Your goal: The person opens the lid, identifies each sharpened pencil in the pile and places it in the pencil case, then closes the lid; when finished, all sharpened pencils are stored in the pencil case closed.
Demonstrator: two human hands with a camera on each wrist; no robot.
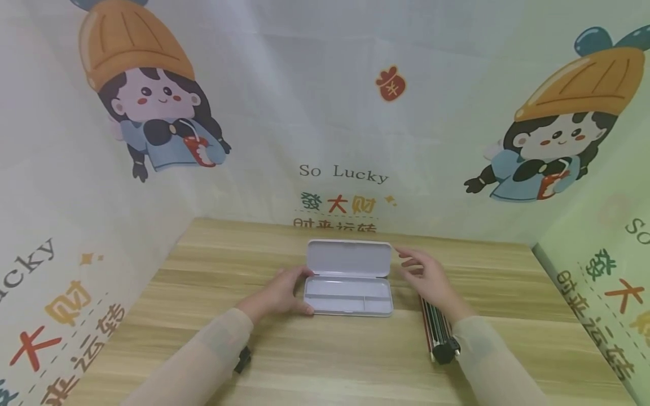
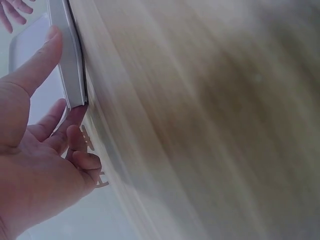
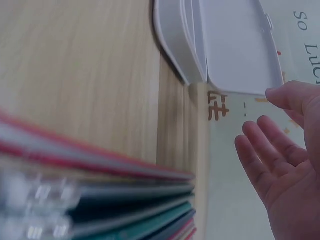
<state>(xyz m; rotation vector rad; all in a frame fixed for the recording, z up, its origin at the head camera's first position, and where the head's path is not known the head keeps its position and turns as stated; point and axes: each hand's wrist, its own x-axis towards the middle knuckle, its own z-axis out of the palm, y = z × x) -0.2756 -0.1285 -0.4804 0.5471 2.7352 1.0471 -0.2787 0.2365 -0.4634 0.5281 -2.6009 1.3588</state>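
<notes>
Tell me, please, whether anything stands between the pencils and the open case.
Nothing visible does: in the head view, only tabletop shows between the pencils and the case. The right hand, beside the raised lid, hides the pencils' far end.

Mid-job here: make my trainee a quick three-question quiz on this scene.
1. True or false: the lid of the pencil case is closed.
2. In the head view, where do the pencils lie? A) left of the case B) inside it C) right of it
3. Fill in: the case's left end is held by the ____ hand.

Key: 1. False, it stands open. 2. C. 3. Left; the left hand grips it.
</notes>
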